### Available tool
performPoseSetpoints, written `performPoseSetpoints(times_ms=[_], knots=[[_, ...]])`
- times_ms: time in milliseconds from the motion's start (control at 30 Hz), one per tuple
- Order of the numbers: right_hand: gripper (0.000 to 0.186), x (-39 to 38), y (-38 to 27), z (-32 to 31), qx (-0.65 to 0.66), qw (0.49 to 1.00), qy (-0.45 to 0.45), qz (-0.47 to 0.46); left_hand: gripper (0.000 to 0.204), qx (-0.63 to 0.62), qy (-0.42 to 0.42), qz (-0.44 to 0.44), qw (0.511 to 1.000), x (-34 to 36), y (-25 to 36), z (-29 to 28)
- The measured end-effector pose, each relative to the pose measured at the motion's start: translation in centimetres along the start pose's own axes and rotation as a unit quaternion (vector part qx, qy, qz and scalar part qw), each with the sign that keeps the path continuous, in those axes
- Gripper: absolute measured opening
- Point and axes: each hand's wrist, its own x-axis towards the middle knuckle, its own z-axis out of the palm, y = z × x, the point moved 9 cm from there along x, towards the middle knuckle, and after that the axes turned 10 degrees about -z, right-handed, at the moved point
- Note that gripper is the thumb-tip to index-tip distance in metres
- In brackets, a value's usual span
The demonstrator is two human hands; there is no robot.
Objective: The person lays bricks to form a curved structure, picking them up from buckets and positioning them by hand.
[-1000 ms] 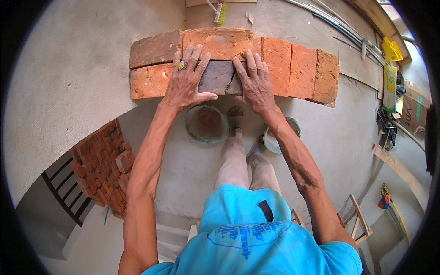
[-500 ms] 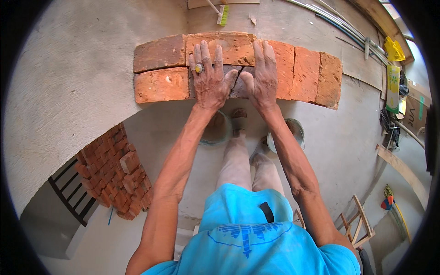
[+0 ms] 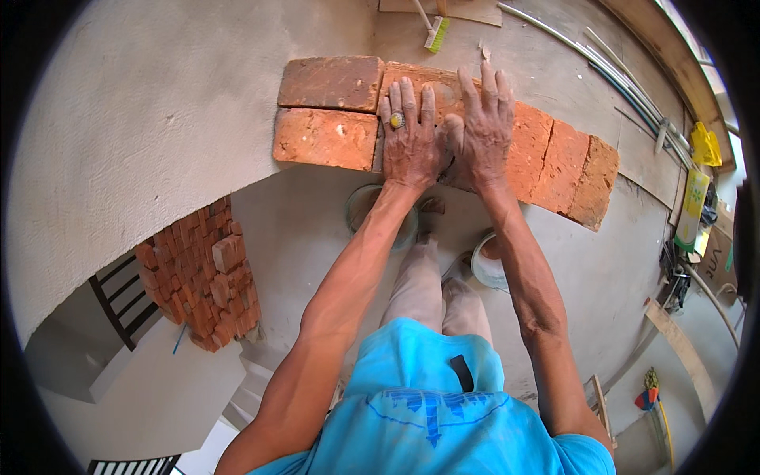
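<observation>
My left hand [image 3: 410,142], wearing a ring with a yellow stone, lies flat with fingers stretched over the middle of a row of red bricks. Close beside it, my right hand [image 3: 485,134] is also laid flat, its fingertips reaching the far edge. The two thumbs are near each other. Left of my hands lie a darker far brick [image 3: 331,82] and an orange near brick [image 3: 325,138]. A reddish brick [image 3: 445,83] shows partly behind my fingers. On the right, bricks [image 3: 554,164] stand side by side across the row. My hands hide the joints between them.
Below the bricks, two buckets [image 3: 383,214] [image 3: 490,261] stand by my feet. A brick stack [image 3: 202,273] rises at lower left, beside a dark metal railing [image 3: 123,301]. Rough plastered wall [image 3: 182,119] fills the left. Pipes [image 3: 625,75], a brush [image 3: 437,35] and cardboard [image 3: 719,257] lie around.
The view has shifted and turned, so the bricks appear farther right and more slanted. Both hands stay flat on them; my right hand reaches farther toward the far edge.
</observation>
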Motion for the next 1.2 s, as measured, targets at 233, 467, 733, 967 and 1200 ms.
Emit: performPoseSetpoints(times_ms=[233, 467, 733, 967, 1200], knots=[[0.076, -0.5, 1.0, 3.4, -0.061, 0.996, -0.059, -0.019, 0.061, 0.008, 0.010, -0.006, 1.000, 0.0, -0.2, -0.1], [0.074, -1.3, -0.4, 0.9, -0.024, 0.998, -0.036, -0.042, 0.062, 0.000, 0.017, 0.002, 1.000, -0.1, -0.2, 0.2], [0.062, -18.0, -6.4, -8.3, 0.210, 0.957, -0.200, -0.002, 0.062, -0.208, 0.005, -0.003, 0.978, -2.4, -1.1, -5.4], [0.027, -53.5, 6.3, -8.5, 0.149, 0.834, -0.464, 0.258, 0.049, -0.209, -0.158, -0.076, 0.962, -21.2, -4.9, -5.6], [0.022, -62.9, 9.5, -18.0, 0.139, 0.781, -0.494, 0.356, 0.050, 0.044, -0.517, -0.312, 0.796, -58.8, -22.9, -2.3]])
